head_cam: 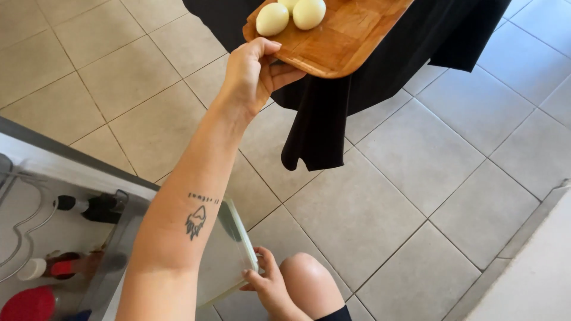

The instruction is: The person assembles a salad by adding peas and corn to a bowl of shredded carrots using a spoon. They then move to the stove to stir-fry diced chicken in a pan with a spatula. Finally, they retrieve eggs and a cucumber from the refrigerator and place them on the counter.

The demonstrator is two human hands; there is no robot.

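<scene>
1. Gripping the wooden cutting board (345, 35) by its near corner, the left hand (256, 74) has its thumb on top and fingers (285, 74) curled underneath — a pinch that keeps the board about level.
2. Level matters: three peeled eggs (291, 15) sit loose near the held corner, touching each other, nothing stopping a roll.
3. Board is up high at arm's reach, partly over a black cloth (333, 101) hanging down toward the tiled floor (416, 196).
4. Right hand (267, 285) is low by the knee, fingers closed on the corner of a clear plastic container (229, 261), holding it tilted on edge.
5. Left of it, an open fridge door shelf (65, 238) holds bottles (89, 208), upright or lying I can't tell.
</scene>
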